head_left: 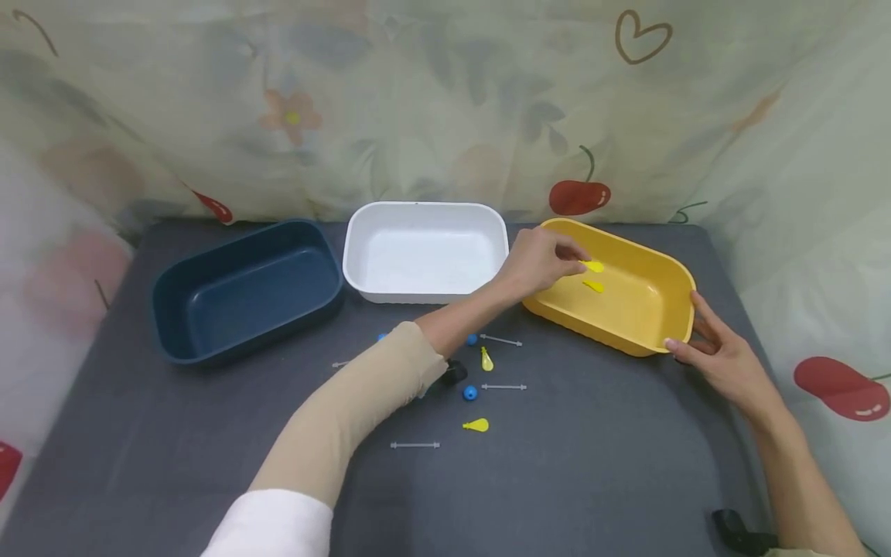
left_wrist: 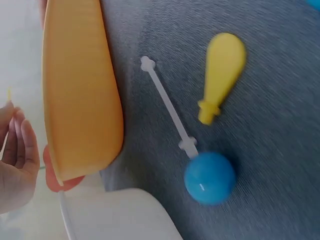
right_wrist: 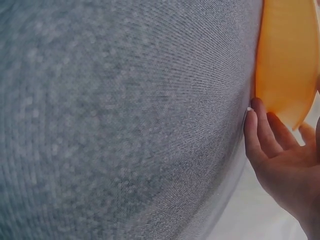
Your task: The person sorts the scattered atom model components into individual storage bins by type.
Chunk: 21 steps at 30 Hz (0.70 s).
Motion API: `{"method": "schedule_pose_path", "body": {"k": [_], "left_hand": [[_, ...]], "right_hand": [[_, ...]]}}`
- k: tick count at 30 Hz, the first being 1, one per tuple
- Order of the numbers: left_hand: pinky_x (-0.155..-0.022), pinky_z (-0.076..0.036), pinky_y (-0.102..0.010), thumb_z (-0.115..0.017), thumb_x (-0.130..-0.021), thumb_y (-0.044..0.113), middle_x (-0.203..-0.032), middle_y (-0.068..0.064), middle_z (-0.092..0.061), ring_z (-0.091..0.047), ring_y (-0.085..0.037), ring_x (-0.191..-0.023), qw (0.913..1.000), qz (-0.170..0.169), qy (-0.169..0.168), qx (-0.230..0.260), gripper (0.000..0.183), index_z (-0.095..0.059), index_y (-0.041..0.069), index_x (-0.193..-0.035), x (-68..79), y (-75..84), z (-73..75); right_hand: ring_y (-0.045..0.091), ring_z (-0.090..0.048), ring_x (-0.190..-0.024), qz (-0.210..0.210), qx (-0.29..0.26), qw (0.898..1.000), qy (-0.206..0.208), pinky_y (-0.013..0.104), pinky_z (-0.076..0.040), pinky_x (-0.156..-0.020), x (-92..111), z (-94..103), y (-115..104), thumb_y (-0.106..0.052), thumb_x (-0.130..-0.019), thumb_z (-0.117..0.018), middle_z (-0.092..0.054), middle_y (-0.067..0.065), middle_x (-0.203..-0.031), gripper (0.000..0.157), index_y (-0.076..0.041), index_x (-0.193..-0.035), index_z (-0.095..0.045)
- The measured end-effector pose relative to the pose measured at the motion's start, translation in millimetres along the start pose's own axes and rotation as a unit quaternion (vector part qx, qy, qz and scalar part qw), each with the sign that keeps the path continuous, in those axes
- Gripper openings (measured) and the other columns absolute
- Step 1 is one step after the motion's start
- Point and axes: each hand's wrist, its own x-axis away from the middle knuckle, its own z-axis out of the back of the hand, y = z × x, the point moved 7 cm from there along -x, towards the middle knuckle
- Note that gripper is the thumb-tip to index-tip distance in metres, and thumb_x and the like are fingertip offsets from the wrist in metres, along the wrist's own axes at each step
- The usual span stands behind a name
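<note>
My left hand (head_left: 546, 259) is over the yellow bin (head_left: 668, 267), pinching a small yellow teardrop-shaped piece (head_left: 594, 266) between thumb and fingertips. A second yellow piece (head_left: 593, 286) shows just below it, inside the bin. In the left wrist view the left hand (left_wrist: 19, 160) holds the piece upright, only a thin sliver of it visible. At the bin's right end my right hand (head_left: 724, 363) holds the rim, thumb at the near corner and fingers along the outside. The right wrist view shows the right hand's fingers (right_wrist: 265, 130) against the bin's end wall.
A white bin (head_left: 425, 290) stands at the back middle, a dark blue bin (head_left: 244, 340) to its left. Blue beads (head_left: 470, 393), grey rods with knobbed ends (head_left: 504, 387) and yellow pieces (head_left: 476, 425) lie on the dark cloth. My left forearm hides some of them.
</note>
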Motion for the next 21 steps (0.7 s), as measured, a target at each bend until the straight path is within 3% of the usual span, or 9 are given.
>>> {"method": "schedule_pose_path", "body": {"k": [9, 21], "left_hand": [[-0.068, -0.044, -0.012, -0.078, -0.088, 0.021, -0.087, 0.009, -0.074, -0.061, 0.001, -0.076, 0.9998, 0.000, -0.010, 0.016, 0.014, -0.080, 0.015, -0.100, -14.4, -0.1, -16.9], [-0.066, -0.043, -0.013, -0.079, -0.087, 0.017, -0.089, 0.009, -0.074, -0.061, -0.003, -0.079, 0.9976, 0.049, -0.045, 0.016, 0.009, -0.081, 0.016, -0.095, -28.2, -11.0, -38.5]], "right_hand": [[-0.022, -0.049, -0.097, -0.024, 0.016, 1.000, -0.003, 0.003, -0.043, -0.075, -2.0, 0.6, 5.5, -0.033, -0.096, -0.067, -0.022, 0.027, -0.159, 0.092, -0.038, -0.157, 0.002], [-0.020, -0.053, -0.095, -0.019, 0.011, 1.000, -0.001, 0.003, -0.044, -0.075, -1.1, 0.0, 2.8, -0.032, -0.096, -0.066, -0.024, 0.029, -0.157, 0.090, -0.038, -0.157, 0.001]]}}
